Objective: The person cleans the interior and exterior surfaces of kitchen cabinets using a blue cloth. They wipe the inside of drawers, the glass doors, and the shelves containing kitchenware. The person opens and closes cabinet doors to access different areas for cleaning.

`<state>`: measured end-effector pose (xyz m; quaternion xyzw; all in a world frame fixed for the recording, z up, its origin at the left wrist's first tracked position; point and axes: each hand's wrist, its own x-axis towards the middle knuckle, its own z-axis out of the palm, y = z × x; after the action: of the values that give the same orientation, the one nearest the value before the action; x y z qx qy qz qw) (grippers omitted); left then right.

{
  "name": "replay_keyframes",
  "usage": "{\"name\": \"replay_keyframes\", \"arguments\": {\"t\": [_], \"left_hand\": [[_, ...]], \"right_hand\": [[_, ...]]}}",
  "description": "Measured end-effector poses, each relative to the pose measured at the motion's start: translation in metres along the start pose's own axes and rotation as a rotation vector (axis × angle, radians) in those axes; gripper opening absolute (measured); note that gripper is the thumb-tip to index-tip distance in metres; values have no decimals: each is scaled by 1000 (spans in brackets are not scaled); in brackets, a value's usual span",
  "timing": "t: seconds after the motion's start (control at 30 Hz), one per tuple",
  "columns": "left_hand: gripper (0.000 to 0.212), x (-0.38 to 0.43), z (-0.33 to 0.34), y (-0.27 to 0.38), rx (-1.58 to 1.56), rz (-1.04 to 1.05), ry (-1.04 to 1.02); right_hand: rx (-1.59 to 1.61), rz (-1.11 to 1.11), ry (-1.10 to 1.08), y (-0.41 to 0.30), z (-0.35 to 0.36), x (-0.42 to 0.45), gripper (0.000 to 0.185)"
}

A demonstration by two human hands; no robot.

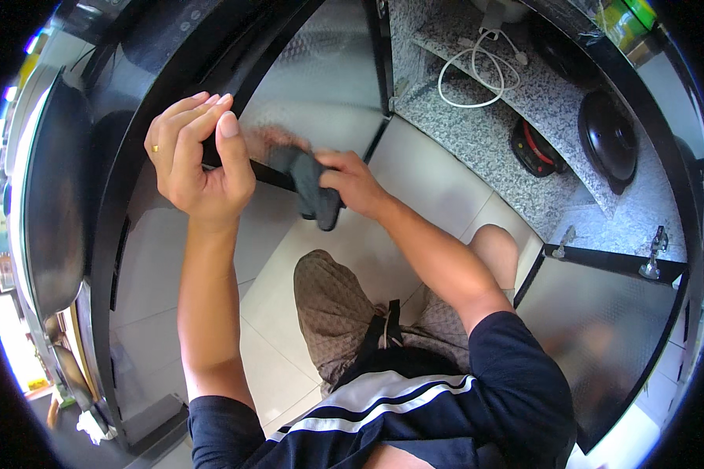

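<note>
My left hand point(202, 158), with a ring on one finger, is curled around the upper free corner of an open cabinet door point(334, 64). The door has a black frame and a textured glass panel. A dark grey cloth point(314, 184) is bunched in my right hand point(352, 179), low against the inner face of that door. The hand and cloth show as a blurred reflection in the panel. My fingers hide part of the cloth.
To the right, an open cabinet has speckled grey shelves point(463, 129) holding a coiled white cable point(481, 76), black lids point(607, 140) and a black-and-red object point(537, 149). A second glass door point(604, 334) stands open at lower right. A large dark pan point(56, 199) sits at left.
</note>
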<state>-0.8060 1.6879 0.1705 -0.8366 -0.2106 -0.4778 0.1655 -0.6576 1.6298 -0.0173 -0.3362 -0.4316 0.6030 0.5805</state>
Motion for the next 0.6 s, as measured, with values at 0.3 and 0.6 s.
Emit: {"name": "replay_keyframes", "arguments": {"t": [0.3,0.6], "left_hand": [[24,-5,-2,6,-176,-110,44],[21,-8,7,13,-121,-110,37]], "right_hand": [[-628,-717,528,34,65,-10,43],[-387,-402,1100,56,-55,46,46]]}}
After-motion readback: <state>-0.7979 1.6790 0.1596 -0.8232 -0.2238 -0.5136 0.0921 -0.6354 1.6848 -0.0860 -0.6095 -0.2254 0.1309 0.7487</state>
